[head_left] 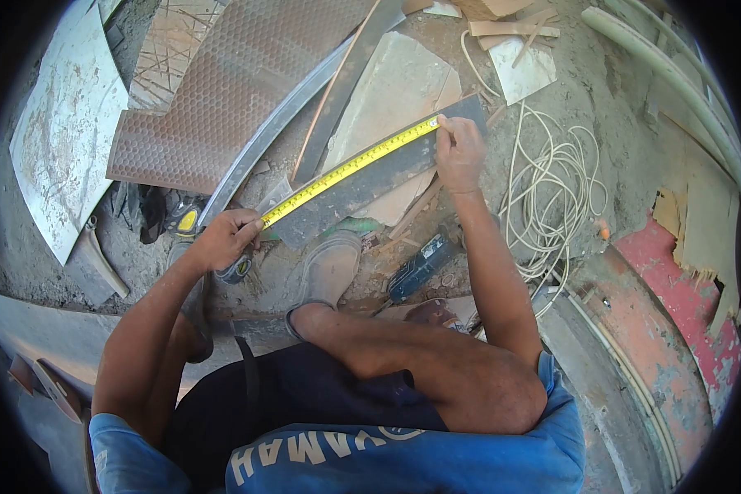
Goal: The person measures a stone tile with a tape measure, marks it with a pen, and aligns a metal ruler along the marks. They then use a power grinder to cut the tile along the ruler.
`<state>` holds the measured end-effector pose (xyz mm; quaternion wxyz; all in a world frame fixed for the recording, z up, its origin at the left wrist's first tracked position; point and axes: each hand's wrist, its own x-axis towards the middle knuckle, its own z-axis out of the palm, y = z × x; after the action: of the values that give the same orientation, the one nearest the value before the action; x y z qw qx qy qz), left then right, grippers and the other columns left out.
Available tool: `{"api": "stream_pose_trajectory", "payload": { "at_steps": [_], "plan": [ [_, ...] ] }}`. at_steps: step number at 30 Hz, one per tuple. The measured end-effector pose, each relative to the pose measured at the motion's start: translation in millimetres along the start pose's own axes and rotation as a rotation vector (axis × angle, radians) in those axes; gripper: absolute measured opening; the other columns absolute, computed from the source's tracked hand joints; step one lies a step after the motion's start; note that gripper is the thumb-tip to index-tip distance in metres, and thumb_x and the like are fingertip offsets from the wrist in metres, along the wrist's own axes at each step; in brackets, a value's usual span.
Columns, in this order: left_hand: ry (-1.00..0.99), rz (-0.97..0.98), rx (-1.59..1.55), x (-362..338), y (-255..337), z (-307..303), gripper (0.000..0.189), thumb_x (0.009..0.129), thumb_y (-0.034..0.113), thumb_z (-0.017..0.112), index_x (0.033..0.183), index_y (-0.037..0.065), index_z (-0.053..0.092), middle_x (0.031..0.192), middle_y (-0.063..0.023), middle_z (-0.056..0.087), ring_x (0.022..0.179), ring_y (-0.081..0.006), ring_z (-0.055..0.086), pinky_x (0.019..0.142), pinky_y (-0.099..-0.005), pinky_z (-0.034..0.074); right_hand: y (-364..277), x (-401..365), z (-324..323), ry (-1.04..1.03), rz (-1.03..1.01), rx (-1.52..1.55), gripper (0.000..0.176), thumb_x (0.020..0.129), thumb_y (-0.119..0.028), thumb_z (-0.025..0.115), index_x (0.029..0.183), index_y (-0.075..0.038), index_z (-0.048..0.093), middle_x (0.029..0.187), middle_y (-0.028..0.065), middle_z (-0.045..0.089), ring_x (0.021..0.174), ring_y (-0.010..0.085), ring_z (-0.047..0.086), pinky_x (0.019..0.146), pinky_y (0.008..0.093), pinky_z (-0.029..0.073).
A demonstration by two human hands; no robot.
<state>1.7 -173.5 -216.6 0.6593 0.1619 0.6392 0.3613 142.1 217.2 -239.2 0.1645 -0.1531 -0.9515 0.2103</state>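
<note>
A yellow tape measure blade (350, 172) is stretched at a slant along a dark grey board (387, 177) on the ground. My left hand (229, 240) is closed on the tape at its lower left end. Just below those fingers is a dark rounded object (237, 270), partly hidden, which may be the tape's case. At the upper right, my right hand (461, 154) pinches the tape's other end against the board, close to the board's far end. Both hands' palms are turned away from view.
A tangled pale cable (552, 193) lies to the right. A dark teal power tool (422, 265) rests near my shoe (331, 267). Beyond are a brown patterned sheet (239, 82), a curved strip (263, 136) and a white panel (66, 140). A hammer-like tool (103, 259) lies left.
</note>
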Motion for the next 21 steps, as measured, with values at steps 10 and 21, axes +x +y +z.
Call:
{"api": "stream_pose_trajectory", "payload": {
  "at_steps": [10, 21],
  "plan": [
    [0.016, 0.003, 0.000, -0.3, 1.0, 4.2, 0.033, 0.100, 0.018, 0.049, 0.076, -0.001, 0.059, 0.073, -0.0095, 0.057, 0.072, -0.0191, 0.054, 0.072, -0.0344, 0.044, 4.7, 3.1, 3.7, -0.026, 0.048, 0.040, 0.018, 0.076, 0.003, 0.070, 0.090, -0.006, 0.063, 0.078, 0.0093, 0.060, 0.071, 0.0278, 0.060, 0.064, 0.0387, 0.050],
    [0.027, 0.058, 0.043, -0.7, 5.4, 4.0, 0.033, 0.099, 0.017, 0.049, 0.073, 0.000, 0.058, 0.070, -0.0106, 0.057, 0.072, -0.0219, 0.056, 0.072, -0.0359, 0.043, 5.5, 5.5, 5.2, 0.012, -0.019, 0.069, 0.017, 0.076, 0.003, 0.069, 0.088, -0.006, 0.061, 0.080, 0.0099, 0.061, 0.070, 0.0277, 0.060, 0.064, 0.0389, 0.050]
  ]
}}
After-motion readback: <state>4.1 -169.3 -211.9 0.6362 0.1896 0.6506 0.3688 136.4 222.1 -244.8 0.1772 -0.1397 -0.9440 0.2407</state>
